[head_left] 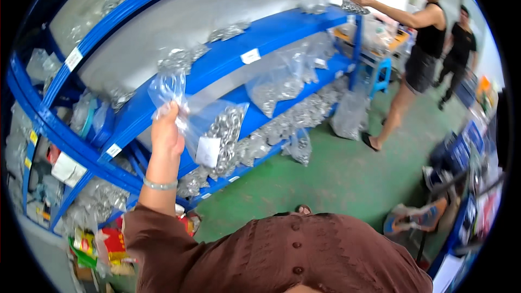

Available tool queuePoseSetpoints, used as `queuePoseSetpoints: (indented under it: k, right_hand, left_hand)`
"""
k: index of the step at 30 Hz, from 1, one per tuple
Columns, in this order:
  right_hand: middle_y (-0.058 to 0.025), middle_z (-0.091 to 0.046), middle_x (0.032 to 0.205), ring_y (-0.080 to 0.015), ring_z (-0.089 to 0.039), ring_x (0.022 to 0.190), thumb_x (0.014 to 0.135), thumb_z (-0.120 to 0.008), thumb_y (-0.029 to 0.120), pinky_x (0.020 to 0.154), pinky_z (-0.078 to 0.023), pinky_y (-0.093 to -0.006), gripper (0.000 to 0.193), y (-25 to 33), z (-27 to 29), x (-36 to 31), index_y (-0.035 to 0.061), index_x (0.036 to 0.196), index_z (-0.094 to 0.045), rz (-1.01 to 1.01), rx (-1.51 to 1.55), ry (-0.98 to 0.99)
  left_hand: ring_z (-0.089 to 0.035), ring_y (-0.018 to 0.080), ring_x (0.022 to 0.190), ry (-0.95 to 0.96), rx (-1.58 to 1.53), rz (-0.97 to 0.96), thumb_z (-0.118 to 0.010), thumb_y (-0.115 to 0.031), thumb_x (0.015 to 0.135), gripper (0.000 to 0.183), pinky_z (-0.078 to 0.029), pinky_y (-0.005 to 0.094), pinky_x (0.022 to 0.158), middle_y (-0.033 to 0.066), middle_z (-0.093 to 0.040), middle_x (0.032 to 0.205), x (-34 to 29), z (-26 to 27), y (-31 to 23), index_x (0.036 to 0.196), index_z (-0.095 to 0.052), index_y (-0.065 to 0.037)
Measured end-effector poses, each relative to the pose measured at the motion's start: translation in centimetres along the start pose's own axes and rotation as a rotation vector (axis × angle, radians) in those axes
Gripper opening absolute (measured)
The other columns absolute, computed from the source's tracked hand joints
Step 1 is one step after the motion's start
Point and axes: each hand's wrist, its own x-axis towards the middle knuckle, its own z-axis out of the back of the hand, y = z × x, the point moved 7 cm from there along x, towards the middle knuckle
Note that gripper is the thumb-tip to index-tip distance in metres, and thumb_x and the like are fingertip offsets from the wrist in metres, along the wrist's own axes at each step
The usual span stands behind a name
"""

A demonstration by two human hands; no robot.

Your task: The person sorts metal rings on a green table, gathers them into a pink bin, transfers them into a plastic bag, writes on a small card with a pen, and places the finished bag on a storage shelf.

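My left hand (169, 125) is raised in front of the shelving, its fingers closed on the gathered neck of a clear plastic bag. Lower down, this bag of small shiny metal parts (232, 119) hangs to the right of the hand, in front of the lower shelves. A white paper label (208, 151) shows on the bag. The parts look like rings, but their exact kind is too small to tell. Just above the hand, more bagged metal parts (182, 59) sit at a shelf's edge. My right hand is out of view.
Blue metal shelves (293, 21) carry many clear bags of metal parts. A filled bag (350, 114) stands on the green floor (325, 179). Beyond it, a person (429, 38) holds up another bag beside a blue stool (382, 76). Another person (461, 43) is farther back. Clutter lines the right.
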Motion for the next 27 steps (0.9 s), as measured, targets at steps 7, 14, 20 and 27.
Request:
queuePoseSetpoints:
  k: [7,14,20,27]
  right_hand:
    - [-0.0149,-0.064,0.074,-0.0277,-0.064,0.067,0.085,-0.053,0.022,0.06,-0.051,-0.0397,0.026,18.2,-1.4,8.2,-0.0003,0.095,-0.059,0.138,0.037,0.06]
    - [-0.0125,-0.063,0.073,-0.021,-0.062,0.064,0.085,-0.053,0.022,0.056,-0.05,-0.0335,0.03,26.9,-7.5,10.4,-0.0047,0.098,-0.057,0.075,0.145,0.057]
    - [-0.0121,-0.063,0.074,-0.0205,-0.062,0.064,0.084,-0.054,0.021,0.056,-0.05,-0.0327,0.03,29.3,-13.5,9.6,-0.0043,0.099,-0.058,0.05,0.044,0.021]
    - [-0.0116,-0.063,0.075,-0.0199,-0.062,0.065,0.084,-0.055,0.02,0.056,-0.05,-0.0317,0.03,30.7,-18.6,4.2,-0.0038,0.101,-0.058,0.071,-0.066,-0.036]
  left_hand:
    - [-0.051,0.0198,0.102,-0.251,0.102,-0.131,-0.058,-0.016,0.089,0.022,-0.039,0.0358,0.092,0.0089,-0.057,0.109,16.4,2.3,-4.8,0.106,-0.057,-0.002]
    - [-0.044,0.025,0.12,-0.406,0.307,-0.204,-0.059,-0.019,0.089,0.048,-0.033,0.0353,0.1,0.0193,-0.045,0.133,31.6,5.6,-7.8,0.125,-0.046,0.009]
    - [-0.052,0.0227,0.105,-0.535,0.311,-0.228,-0.059,-0.017,0.085,0.039,-0.041,0.0329,0.088,0.0147,-0.054,0.118,42.6,13.2,-7.4,0.115,-0.052,0.007]
    - [-0.052,0.0213,0.107,-0.369,0.549,-0.219,-0.052,-0.021,0.087,0.036,-0.043,0.0339,0.088,0.013,-0.057,0.116,53.4,28.1,-7.4,0.115,-0.053,0.001]
